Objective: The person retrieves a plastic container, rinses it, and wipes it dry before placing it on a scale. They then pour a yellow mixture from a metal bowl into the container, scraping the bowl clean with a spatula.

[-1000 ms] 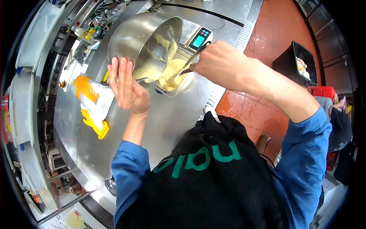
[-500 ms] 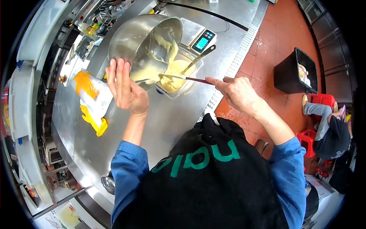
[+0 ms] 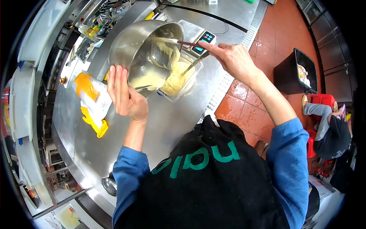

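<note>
Holding the big metal bowl (image 3: pixel 127 42) tipped toward the clear tub (image 3: pixel 195 81) with the left hand (image 3: pixel 129 99), laid almost flat against the bowl's outside with fingers straight and close together, and gripping the spatula (image 3: pixel 187 44) by its dark red handle in the curled right hand (image 3: pixel 237 63), with index finger stretched along it and with pale blade inside the bowl's mouth. Keeping yellow batter (image 3: pixel 176 79) in both bowl and tub, just beside the scale (image 3: pixel 204 40) on the metal table (image 3: pixel 164 118). Cannot tell about contact between blade and bowl wall.
</note>
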`<action>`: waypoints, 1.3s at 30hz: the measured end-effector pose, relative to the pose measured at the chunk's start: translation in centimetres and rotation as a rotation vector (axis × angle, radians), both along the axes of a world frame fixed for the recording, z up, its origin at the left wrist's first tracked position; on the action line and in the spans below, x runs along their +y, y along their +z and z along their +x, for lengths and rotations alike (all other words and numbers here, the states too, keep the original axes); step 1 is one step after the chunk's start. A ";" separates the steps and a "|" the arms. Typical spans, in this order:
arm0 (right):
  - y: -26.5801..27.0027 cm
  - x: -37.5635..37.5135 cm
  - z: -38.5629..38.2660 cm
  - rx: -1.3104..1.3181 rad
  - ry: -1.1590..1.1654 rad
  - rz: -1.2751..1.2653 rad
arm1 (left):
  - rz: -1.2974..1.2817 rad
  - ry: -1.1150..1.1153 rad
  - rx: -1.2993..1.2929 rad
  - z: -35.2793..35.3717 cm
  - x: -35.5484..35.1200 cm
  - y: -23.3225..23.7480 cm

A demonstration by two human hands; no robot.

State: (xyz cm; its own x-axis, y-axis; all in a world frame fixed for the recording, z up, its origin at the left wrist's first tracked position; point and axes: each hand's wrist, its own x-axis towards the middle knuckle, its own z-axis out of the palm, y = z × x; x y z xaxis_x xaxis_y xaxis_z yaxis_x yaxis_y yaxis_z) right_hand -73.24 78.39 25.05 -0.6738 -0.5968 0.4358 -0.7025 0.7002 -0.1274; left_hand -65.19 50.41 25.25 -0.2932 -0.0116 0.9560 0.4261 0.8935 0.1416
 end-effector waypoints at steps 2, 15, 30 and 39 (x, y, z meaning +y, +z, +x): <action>-0.9 -0.3 -1.0 0.011 -0.032 0.049 | 0.010 -0.003 -0.007 0.3 0.0 0.0; 2.5 -0.3 4.5 -0.117 0.040 -0.049 | 0.089 0.036 -0.019 0.6 0.4 -0.7; -6.4 -2.2 6.3 -0.430 -0.174 -0.209 | 0.124 0.017 0.056 0.0 0.0 -2.6; -8.1 -5.2 8.4 -1.525 -0.024 -0.945 | 0.245 -0.003 0.004 -0.9 2.8 -2.3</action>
State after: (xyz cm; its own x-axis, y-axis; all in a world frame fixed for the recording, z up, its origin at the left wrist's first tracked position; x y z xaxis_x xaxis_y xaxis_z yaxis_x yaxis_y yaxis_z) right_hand -64.82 73.22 16.93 -0.7708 -0.5242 -0.3621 0.4138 0.0202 -0.9101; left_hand -66.10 53.26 22.99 -0.2896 -0.2427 0.9259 0.4299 0.8313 0.3524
